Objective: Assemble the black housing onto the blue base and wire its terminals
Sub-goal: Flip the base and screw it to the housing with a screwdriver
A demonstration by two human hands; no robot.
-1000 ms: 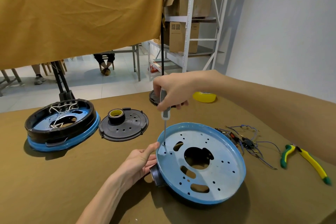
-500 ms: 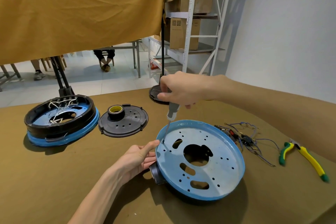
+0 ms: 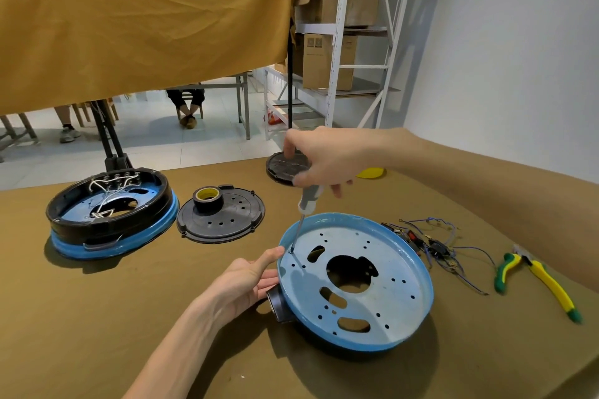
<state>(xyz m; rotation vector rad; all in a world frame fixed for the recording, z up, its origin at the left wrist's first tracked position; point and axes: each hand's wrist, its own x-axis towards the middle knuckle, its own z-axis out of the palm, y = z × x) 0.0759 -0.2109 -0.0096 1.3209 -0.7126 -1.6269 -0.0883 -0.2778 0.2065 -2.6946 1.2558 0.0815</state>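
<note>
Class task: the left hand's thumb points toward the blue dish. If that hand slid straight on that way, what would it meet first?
The left hand would meet the blue base rim at once; its thumb already seems to touch it, near the screwdriver tip.

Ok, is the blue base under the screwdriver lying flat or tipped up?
Tipped. The blue base rests on a black housing part beneath, its near-left side raised, steadied by the left hand.

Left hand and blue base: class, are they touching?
Touching. The head view shows the left hand with its thumb lying on the rim of the blue base, its fingers against the side.
</note>
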